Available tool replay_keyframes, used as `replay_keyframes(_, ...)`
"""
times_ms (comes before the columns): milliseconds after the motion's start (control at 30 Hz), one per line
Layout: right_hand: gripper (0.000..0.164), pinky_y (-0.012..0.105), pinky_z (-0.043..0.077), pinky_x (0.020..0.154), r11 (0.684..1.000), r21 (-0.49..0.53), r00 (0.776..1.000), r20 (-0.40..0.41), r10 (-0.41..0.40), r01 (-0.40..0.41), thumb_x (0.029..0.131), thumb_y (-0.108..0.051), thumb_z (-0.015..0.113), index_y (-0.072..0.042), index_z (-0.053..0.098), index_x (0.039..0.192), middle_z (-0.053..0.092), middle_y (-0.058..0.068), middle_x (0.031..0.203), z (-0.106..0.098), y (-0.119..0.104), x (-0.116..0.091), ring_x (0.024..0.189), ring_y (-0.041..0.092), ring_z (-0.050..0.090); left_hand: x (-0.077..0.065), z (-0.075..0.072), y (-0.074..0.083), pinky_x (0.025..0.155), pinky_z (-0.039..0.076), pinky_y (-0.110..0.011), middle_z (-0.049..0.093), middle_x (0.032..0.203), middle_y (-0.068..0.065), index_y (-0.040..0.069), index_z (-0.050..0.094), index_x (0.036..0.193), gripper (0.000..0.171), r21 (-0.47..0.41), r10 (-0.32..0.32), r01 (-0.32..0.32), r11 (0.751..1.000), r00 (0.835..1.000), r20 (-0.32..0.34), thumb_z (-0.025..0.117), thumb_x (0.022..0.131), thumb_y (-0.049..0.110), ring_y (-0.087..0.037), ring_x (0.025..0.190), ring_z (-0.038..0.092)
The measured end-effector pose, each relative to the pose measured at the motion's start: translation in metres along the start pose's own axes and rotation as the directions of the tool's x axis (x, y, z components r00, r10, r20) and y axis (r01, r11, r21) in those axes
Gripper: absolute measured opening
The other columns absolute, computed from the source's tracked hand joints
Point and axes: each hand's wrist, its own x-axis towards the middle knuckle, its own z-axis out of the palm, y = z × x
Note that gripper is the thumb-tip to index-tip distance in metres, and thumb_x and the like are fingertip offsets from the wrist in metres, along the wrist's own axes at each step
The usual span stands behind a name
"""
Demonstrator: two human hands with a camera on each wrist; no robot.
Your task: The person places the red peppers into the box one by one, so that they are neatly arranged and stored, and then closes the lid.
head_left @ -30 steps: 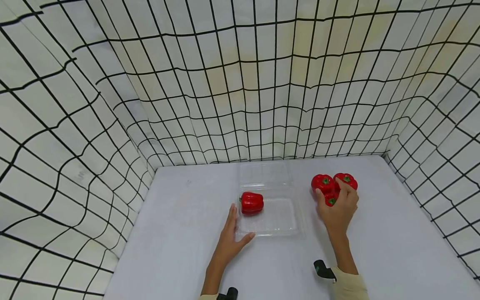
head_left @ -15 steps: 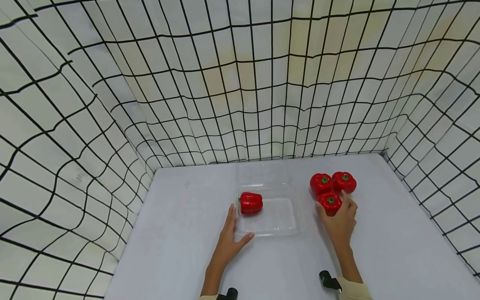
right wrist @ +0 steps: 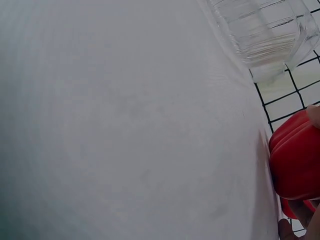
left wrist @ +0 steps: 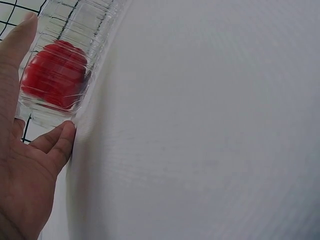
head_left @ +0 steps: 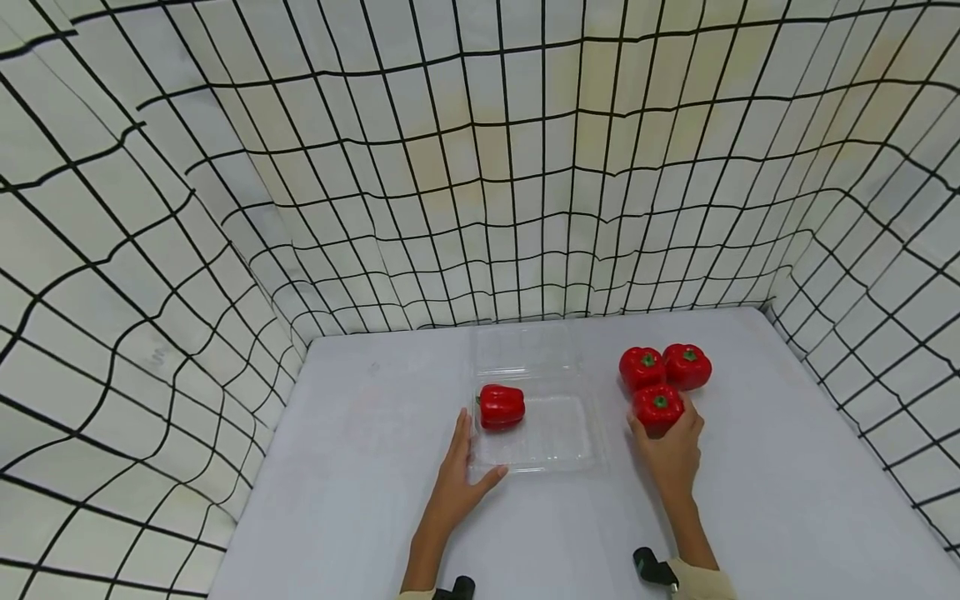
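A red bell pepper (head_left: 502,407) lies on its side in the left part of a clear plastic clamshell box (head_left: 558,429), whose lid is folded back. My left hand (head_left: 452,487) rests at the box's near left corner, fingers straight along the left wall and thumb at the front edge. On the right, my right hand (head_left: 673,454) grips the nearest of three upright red bell peppers, the front pepper (head_left: 657,407), between thumb and fingers. In the right wrist view this held pepper (right wrist: 297,160) shows at the right edge, the hand partly cut off.
Just behind the held one stand a back left pepper (head_left: 641,367) and a back right pepper (head_left: 687,365). The clear lid (head_left: 525,348) lies toward the table's back edge. A black grid net (head_left: 555,192) over white sheeting rises behind and beside the white table (head_left: 360,467).
My right hand has drawn back from over the three peppers and closed round the front one, which has shifted slightly toward me. The left hand and the box stay in place.
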Motion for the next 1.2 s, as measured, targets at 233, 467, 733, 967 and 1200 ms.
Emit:
replay_keyframes(233, 0.090, 0.068, 0.045, 0.098, 0.999, 0.044, 1.000, -0.009, 0.008, -0.008, 0.077, -0.018, 0.080, -0.005, 0.025, 0.147, 0.037, 0.023, 0.143, -0.001, -0.001, -0.003, 0.135, 0.041, 0.038, -0.001, 0.000, 0.001, 0.107, 0.042, -0.046, 0.012, 0.166, -0.001, 0.021, 0.011, 0.158, 0.102, -0.005, 0.001, -0.001, 1.000, 1.000, 0.001, 0.074, 0.082, 0.048, -0.032, 0.147, 0.030)
replay_keyframes(467, 0.088, 0.067, 0.043, 0.101, 0.996, 0.090, 0.999, -0.036, 0.003, 0.000, 0.078, -0.016, 0.080, -0.004, 0.026, 0.147, 0.036, 0.022, 0.144, -0.001, -0.004, -0.006, 0.136, 0.039, 0.037, 0.001, -0.001, 0.001, 0.109, 0.040, -0.045, 0.012, 0.165, 0.001, 0.021, 0.012, 0.158, 0.102, -0.020, 0.002, -0.002, 1.000, 1.000, 0.006, 0.074, 0.082, 0.049, -0.030, 0.147, 0.029)
replay_keyframes(733, 0.089, 0.064, 0.044, 0.102, 0.995, 0.098, 0.996, -0.091, -0.013, 0.022, 0.075, -0.013, 0.082, -0.004, 0.027, 0.145, 0.036, 0.020, 0.143, -0.001, -0.008, -0.008, 0.137, 0.036, 0.037, -0.001, 0.000, 0.000, 0.108, 0.041, -0.046, 0.013, 0.165, 0.000, 0.022, 0.012, 0.158, 0.101, -0.019, 0.000, 0.000, 1.000, 1.000, -0.002, 0.074, 0.082, 0.046, -0.030, 0.147, 0.031)
replay_keyframes(967, 0.094, 0.052, 0.046, 0.107, 0.979, 0.159, 0.982, -0.157, -0.102, 0.127, 0.073, -0.008, 0.082, -0.008, 0.026, 0.148, 0.034, 0.018, 0.144, -0.004, -0.015, -0.009, 0.138, 0.027, 0.035, -0.001, -0.001, 0.000, 0.107, 0.042, -0.046, 0.014, 0.165, -0.002, 0.021, 0.013, 0.158, 0.102, -0.021, 0.005, -0.006, 1.000, 1.000, -0.006, 0.075, 0.081, 0.046, -0.031, 0.146, 0.032)
replay_keyframes(1200, 0.097, 0.005, 0.034, 0.100, 0.941, 0.245, 0.962, -0.194, -0.191, 0.236, 0.071, -0.005, 0.084, -0.010, 0.027, 0.149, 0.038, 0.010, 0.148, -0.005, -0.027, -0.006, 0.137, 0.019, 0.036, 0.000, 0.000, -0.002, 0.106, 0.043, -0.048, 0.015, 0.165, -0.002, 0.021, 0.013, 0.158, 0.102, -0.022, 0.011, -0.011, 1.000, 1.000, -0.008, 0.075, 0.081, 0.047, -0.032, 0.146, 0.033)
